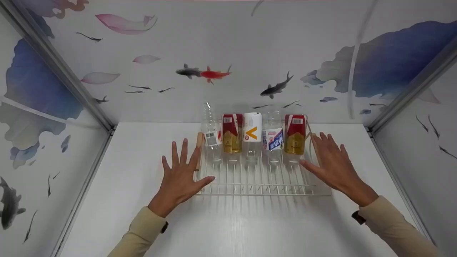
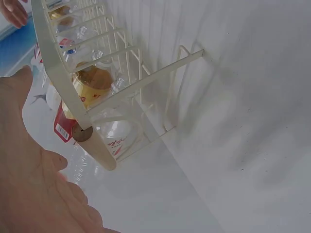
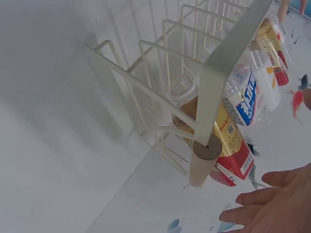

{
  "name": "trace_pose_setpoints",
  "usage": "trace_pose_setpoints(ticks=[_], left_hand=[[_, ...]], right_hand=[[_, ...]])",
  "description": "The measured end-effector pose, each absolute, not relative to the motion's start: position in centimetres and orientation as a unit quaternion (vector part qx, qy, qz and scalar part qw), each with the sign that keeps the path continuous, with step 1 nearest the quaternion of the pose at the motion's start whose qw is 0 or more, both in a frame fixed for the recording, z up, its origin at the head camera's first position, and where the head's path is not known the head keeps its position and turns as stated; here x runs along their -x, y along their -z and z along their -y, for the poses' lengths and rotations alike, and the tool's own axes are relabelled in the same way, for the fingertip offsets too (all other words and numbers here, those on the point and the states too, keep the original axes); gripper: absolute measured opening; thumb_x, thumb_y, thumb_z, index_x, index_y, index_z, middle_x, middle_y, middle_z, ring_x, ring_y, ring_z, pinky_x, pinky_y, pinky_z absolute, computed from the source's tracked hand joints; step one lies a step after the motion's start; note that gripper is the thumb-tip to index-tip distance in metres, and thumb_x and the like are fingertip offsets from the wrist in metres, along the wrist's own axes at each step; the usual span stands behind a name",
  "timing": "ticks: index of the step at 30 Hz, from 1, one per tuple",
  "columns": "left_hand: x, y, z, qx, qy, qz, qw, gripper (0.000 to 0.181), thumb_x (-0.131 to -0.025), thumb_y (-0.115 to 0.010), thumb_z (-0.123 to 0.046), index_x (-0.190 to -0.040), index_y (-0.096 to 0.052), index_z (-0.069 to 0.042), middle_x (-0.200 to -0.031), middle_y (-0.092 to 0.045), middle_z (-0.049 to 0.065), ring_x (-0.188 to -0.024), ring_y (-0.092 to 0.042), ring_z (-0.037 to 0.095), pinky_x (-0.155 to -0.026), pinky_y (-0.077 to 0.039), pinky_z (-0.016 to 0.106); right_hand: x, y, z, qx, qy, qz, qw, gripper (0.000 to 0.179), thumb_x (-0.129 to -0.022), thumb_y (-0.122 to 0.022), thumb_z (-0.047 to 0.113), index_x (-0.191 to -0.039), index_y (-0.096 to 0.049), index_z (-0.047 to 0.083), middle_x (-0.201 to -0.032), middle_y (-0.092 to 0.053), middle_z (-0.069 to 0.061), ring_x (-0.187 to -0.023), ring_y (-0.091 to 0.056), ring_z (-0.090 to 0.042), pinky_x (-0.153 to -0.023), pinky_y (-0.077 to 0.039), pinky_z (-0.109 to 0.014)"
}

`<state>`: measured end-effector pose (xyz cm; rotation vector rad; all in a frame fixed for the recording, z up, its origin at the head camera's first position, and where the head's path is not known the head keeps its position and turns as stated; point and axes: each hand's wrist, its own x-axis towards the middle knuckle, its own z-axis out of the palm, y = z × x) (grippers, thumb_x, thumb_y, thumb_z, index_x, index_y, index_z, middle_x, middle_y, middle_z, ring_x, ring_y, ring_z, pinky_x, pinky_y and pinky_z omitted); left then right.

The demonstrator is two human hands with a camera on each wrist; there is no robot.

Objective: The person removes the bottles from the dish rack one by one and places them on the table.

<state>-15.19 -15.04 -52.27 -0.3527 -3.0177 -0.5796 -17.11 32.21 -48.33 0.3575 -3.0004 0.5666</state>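
A white wire rack [image 1: 264, 195] holds several clear plastic bottles lying in a row. Two bottles have red-and-gold labels [image 1: 232, 134] [image 1: 295, 134]. Between them lie one with a white label and orange V [image 1: 252, 127] and one with a blue-and-white label [image 1: 273, 139]. A clear bottle with a small label [image 1: 213, 138] lies leftmost. My left hand [image 1: 178, 180] is spread beside the rack's left wooden handle [image 2: 97, 149], its index finger overlapping it in the head view. On the opposite side my right hand [image 1: 335, 165], fingers extended, hovers by the right wooden handle [image 3: 201, 165].
The rack stands on a white tabletop [image 1: 228, 228] near the back wall [image 1: 228, 43], which is printed with fish and petals. Side panels [image 1: 39, 153] with metal edge frames [image 1: 68, 67] enclose the table left and right.
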Motion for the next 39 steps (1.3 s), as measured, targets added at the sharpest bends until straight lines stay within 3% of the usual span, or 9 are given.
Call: trace_pose_setpoints(ticks=[5,10,14,21,32,39], left_hand=[[15.4,52.2,15.2,0.127,0.198,0.972,0.015,0.109,-0.094,-0.059,-0.082,-0.177,-0.024,-0.020,-0.185,0.001,0.016,-0.168,0.009,0.048,-0.125,-0.013,0.084],[15.5,52.4,15.4,0.135,0.225,0.965,0.014,0.101,-0.099,-0.069,-0.062,-0.176,-0.026,-0.013,-0.184,-0.007,0.018,-0.169,-0.002,0.048,-0.126,-0.021,0.079],[15.5,52.8,15.6,0.129,0.266,0.955,0.019,0.098,-0.100,-0.076,-0.047,-0.176,-0.026,-0.011,-0.183,-0.014,0.019,-0.168,-0.012,0.046,-0.128,-0.026,0.074],[15.2,53.4,16.1,0.135,0.312,0.940,0.038,0.087,-0.105,-0.075,-0.036,-0.174,-0.029,-0.007,-0.181,-0.023,0.019,-0.163,-0.033,0.041,-0.124,-0.042,0.064],[15.6,54.5,16.7,0.122,0.393,0.911,0.010,0.081,-0.107,-0.073,-0.026,-0.174,-0.030,-0.011,-0.182,-0.021,0.016,-0.167,-0.023,0.040,-0.131,-0.029,0.065],[16.0,55.2,16.8,0.106,0.426,0.899,0.000,0.083,-0.108,-0.071,-0.029,-0.175,-0.026,-0.011,-0.182,-0.021,0.015,-0.168,-0.021,0.039,-0.133,-0.025,0.063]], right_hand=[[17.4,48.4,-32.3,-0.113,-0.221,0.967,0.067,0.088,-0.102,-0.075,0.047,-0.168,-0.040,0.001,-0.171,-0.035,-0.034,-0.159,-0.029,-0.058,-0.122,-0.018,-0.086],[17.5,48.6,-32.4,-0.111,-0.272,0.950,0.106,0.076,-0.099,-0.083,0.031,-0.159,-0.050,-0.001,-0.165,-0.046,-0.033,-0.151,-0.042,-0.059,-0.119,-0.030,-0.084],[17.7,48.8,-32.5,-0.115,-0.281,0.945,0.122,0.073,-0.098,-0.085,0.027,-0.157,-0.052,-0.003,-0.162,-0.049,-0.033,-0.147,-0.046,-0.059,-0.114,-0.037,-0.084],[17.9,48.7,-32.5,-0.110,-0.288,0.944,0.116,0.072,-0.099,-0.085,0.025,-0.156,-0.052,-0.004,-0.161,-0.050,-0.032,-0.146,-0.048,-0.057,-0.114,-0.040,-0.081],[18.5,48.5,-32.2,-0.091,-0.308,0.945,0.068,0.077,-0.102,-0.082,0.031,-0.161,-0.046,-0.002,-0.166,-0.042,-0.033,-0.152,-0.040,-0.056,-0.119,-0.036,-0.079],[19.3,48.6,-31.8,-0.077,-0.314,0.945,0.049,0.077,-0.102,-0.081,0.029,-0.162,-0.045,-0.003,-0.165,-0.043,-0.034,-0.152,-0.039,-0.057,-0.119,-0.035,-0.079]])
